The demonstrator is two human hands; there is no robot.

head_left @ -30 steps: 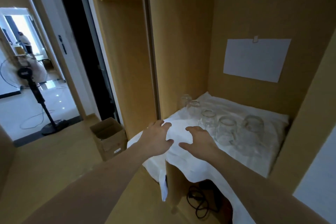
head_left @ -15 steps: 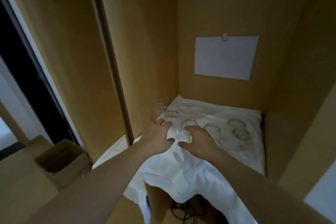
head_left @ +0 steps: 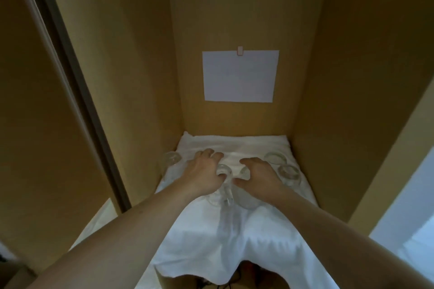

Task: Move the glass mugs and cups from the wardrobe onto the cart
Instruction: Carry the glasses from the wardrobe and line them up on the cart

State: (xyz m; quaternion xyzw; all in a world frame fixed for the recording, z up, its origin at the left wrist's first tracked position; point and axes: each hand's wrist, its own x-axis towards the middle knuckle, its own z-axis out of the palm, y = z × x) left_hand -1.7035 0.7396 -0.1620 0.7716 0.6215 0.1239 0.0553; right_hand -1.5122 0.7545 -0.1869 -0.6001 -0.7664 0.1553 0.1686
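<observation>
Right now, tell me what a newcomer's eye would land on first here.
First, the two bare forearms reaching into the wooden wardrobe, left hand and right hand curled over clear glass mugs on the rumpled white cloth. Next, the blank white paper sheet clipped to the back wall above them.

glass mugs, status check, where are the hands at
Left hand, right hand over two middle glass mugs, fingers curled, grip unclear. All glasses on white cloth. Nothing blocking.
</observation>
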